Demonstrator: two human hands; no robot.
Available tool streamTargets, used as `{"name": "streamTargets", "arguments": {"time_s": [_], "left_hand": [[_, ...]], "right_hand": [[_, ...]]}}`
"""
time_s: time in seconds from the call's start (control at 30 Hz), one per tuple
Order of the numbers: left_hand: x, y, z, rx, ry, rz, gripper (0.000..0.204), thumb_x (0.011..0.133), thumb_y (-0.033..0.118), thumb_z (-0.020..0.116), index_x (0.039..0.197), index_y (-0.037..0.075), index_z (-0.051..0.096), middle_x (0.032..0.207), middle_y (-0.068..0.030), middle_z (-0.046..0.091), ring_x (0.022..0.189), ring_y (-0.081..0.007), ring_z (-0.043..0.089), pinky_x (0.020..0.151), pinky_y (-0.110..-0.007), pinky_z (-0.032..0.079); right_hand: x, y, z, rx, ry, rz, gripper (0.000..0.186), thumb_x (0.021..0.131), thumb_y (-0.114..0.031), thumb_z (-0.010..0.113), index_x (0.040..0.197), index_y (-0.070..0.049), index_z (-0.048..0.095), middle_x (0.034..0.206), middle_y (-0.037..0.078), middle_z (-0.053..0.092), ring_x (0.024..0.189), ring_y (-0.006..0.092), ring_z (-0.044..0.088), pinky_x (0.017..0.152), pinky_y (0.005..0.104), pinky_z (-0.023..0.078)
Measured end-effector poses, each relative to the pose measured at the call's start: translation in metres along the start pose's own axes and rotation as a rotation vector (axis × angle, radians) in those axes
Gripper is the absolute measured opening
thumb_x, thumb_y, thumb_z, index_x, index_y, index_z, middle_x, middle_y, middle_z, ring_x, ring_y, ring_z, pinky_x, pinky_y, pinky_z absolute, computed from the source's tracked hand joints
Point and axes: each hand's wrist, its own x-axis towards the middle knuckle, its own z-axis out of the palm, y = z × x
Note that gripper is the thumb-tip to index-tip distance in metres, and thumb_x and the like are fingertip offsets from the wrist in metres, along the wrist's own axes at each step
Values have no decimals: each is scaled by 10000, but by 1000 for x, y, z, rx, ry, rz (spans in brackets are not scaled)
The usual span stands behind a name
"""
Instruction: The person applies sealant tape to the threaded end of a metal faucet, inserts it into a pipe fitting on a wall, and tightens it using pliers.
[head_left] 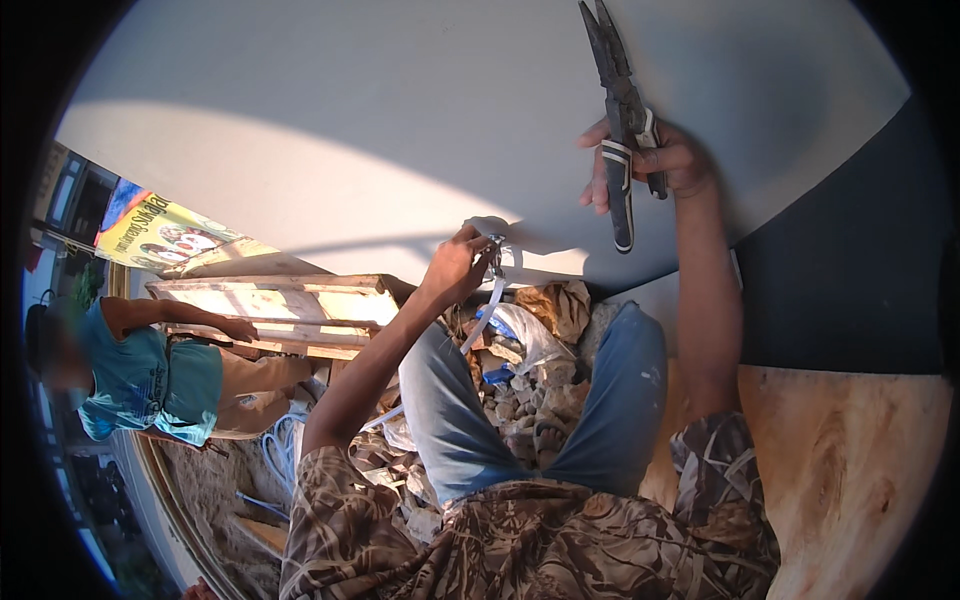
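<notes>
My right hand [672, 162] is raised in front of the grey wall panel [380, 120]. It grips a pair of long-nose pliers [626, 105] with black-and-white handles; the jaws point up and the handles stand apart. Lower and to the left, my left hand [458, 264] has its fingers closed around a small shiny fitting at a round spot in the panel. From that place a whitish flexible hose or cable [484, 318] hangs down past my left knee. My fingers partly cover the fitting, so its exact kind cannot be made out.
Broken stones and rubble [540, 400] lie between my legs, with crumpled brown paper [560, 308] and plastic. A wooden frame [280, 300] stands at left, near a person in a teal shirt [165, 370]. Blue hose [280, 450] lies below. Plywood [830, 470] is at right.
</notes>
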Motion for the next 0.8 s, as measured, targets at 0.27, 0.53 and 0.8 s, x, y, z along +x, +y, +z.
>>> {"name": "streamTargets", "arguments": {"time_s": [0.27,0.53,0.8], "left_hand": [[2,13,-4,-17,81,43,190,868,210,684,960,43,675,931,-129,643,780,-334,652,692,-412,530],[4,14,-9,-5,-33,-74,170,866,147,659,1003,48,675,926,-127,654,781,-323,654,705,-413,535],[5,7,-9,-64,-13,-6,102,901,98,592,949,28,648,927,-146,639,830,-357,628,714,-438,503]], "right_hand": [[0,3,0,7,16,-6,619,813,-205,639,1326,89,456,908,249,684,834,353,704,806,451,538],[-1,0,-1,-31,-4,-13,598,844,-184,606,1332,114,431,917,234,688,844,331,702,776,392,533],[0,1,1,-58,-5,-40,571,863,-188,585,1329,111,443,900,228,690,830,323,705,758,379,536]]}}
